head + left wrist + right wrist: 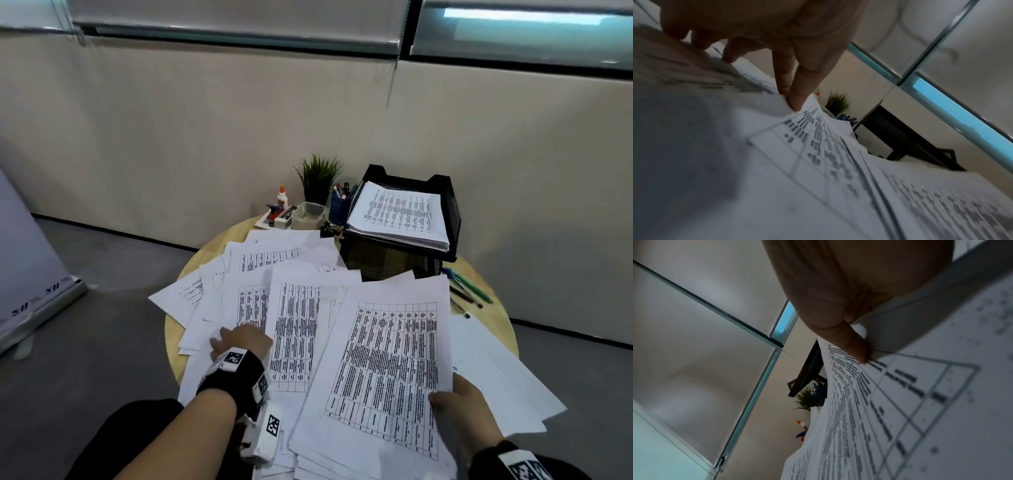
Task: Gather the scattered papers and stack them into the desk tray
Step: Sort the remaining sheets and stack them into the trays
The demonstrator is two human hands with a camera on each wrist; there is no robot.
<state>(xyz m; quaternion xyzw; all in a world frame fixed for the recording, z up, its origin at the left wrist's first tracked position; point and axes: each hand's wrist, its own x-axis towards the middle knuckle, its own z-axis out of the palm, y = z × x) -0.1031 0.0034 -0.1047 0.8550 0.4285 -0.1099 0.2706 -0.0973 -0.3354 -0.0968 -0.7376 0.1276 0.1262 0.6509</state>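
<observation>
Printed sheets (294,322) lie scattered and overlapping across a round wooden table (209,246). A black mesh desk tray (451,219) stands at the back right with a stack of papers (400,212) in its top level. My left hand (222,337) rests on the sheets at the left; in the left wrist view its thumb and forefinger (792,102) pinch the edge of one sheet (818,146). My right hand (445,397) grips the near right edge of a gathered bundle (387,370), thumb (859,350) on top and fingers hidden underneath.
Behind the papers stand a potted plant (318,178), a blue pen cup (339,205), a glue bottle (281,197), a clear box (310,214) and binder clips (330,229). Loose pens (469,287) lie right of the tray. A banner base (41,301) stands on the floor at left.
</observation>
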